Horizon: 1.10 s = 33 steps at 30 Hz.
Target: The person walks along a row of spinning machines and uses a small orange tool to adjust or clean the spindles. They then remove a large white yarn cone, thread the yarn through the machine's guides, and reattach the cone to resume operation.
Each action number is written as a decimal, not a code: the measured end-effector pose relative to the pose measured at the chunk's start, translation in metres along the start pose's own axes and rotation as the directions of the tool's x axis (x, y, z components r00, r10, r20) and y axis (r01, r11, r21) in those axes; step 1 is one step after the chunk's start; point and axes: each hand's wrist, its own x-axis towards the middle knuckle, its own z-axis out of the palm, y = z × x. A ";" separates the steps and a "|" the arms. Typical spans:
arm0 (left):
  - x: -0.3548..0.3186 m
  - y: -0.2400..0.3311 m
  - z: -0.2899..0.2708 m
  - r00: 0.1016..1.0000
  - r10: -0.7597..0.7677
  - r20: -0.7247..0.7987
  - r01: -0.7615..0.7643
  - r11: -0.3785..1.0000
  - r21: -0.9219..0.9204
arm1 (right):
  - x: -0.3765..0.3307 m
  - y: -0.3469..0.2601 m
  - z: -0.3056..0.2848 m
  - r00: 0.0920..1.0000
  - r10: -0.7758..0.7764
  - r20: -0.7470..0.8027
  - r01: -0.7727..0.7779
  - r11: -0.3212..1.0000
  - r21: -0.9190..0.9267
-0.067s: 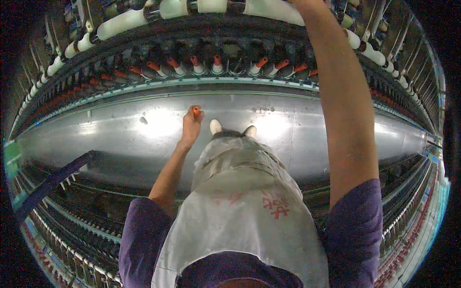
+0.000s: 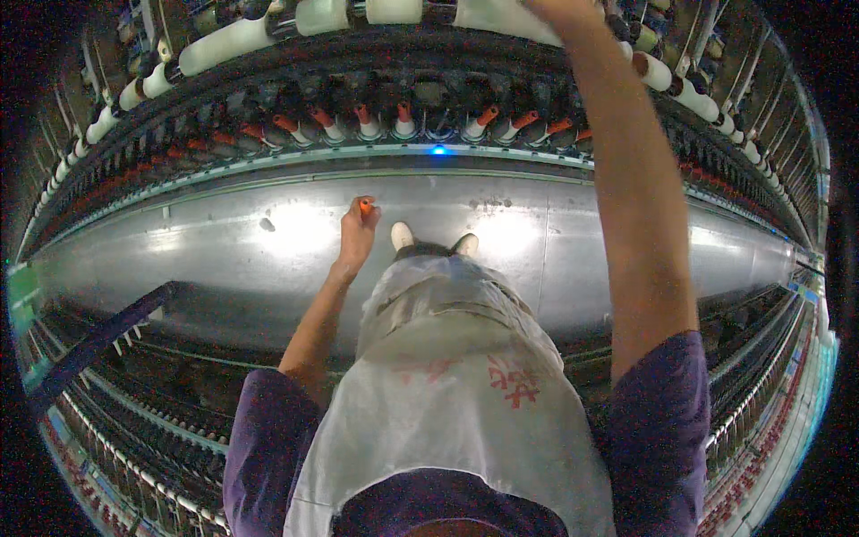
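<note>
I see left hand [image 2: 356, 234] pinching an orange bobbin tip [image 2: 365, 206], off the spindle row [image 2: 403, 121]. Right hand [image 2: 550, 9] up at white roving packages [image 2: 394, 11], grip unclear. Nothing seated yet.

A person in a white apron [image 2: 447, 403] stands at a long spinning frame [image 2: 224, 242], left hand [image 2: 356, 234] at centre frame pinching a small orange piece [image 2: 365, 206]. The right hand [image 2: 559, 11] reaches the white roving bobbins [image 2: 224, 45] at the top edge, above a row of orange-tipped spindles [image 2: 403, 121]

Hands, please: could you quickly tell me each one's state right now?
Left hand: closed on a small orange piece.
Right hand: mostly out of frame, cannot be told.
</note>
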 end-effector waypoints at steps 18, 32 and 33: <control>-0.016 0.015 -0.008 1.000 -0.030 0.005 0.029 0.990 0.137 | -0.271 0.100 0.243 0.844 -0.156 0.513 0.266 0.953 -0.147; -0.005 0.009 -0.005 0.993 -0.090 0.076 0.075 0.980 0.183 | -0.271 0.093 0.290 0.984 0.147 -0.099 -0.157 0.983 -0.101; -0.003 0.009 -0.003 0.994 -0.088 0.068 0.075 0.982 0.174 | -0.271 0.091 0.290 0.981 0.193 -0.026 -0.194 0.976 -0.096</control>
